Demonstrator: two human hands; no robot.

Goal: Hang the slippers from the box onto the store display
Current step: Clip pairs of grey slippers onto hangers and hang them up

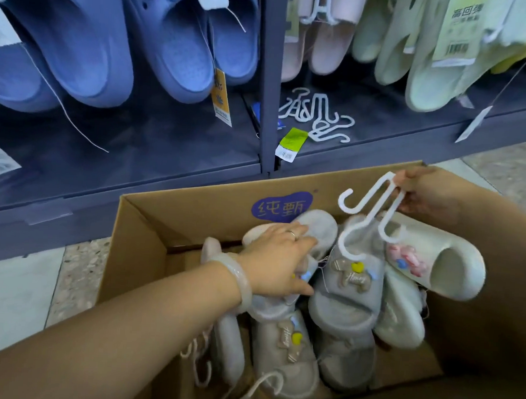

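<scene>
Head view: an open cardboard box (195,208) stands on the floor in front of a dark store display (270,79), and it holds a heap of pale grey slippers (282,351), several with a small bear badge and a yellow heart on the strap. The left hand (275,260), with a pale bangle (237,278) on the wrist and a ring on one finger, reaches into the box; its fingers (299,231) are curled over a grey slipper (318,226) lying near the box's far wall, gripping it. The right hand (422,191) is above the right side of the box, and its fingers are pinched together on the top of a white plastic hanger (373,201). The hanger's lower hooks appear to be caught in a grey slipper with the bear badge (348,281), though the exact catch is hard to make out. Beside it, a cream slipper with pink trim (440,261) is tilted up against the right forearm. On the display, blue slippers (90,50) hang at the left, pink and pale green pairs (389,39) at the right. Loose white hangers (316,117) and a green tag (291,143) lie on the bottom shelf.
</scene>
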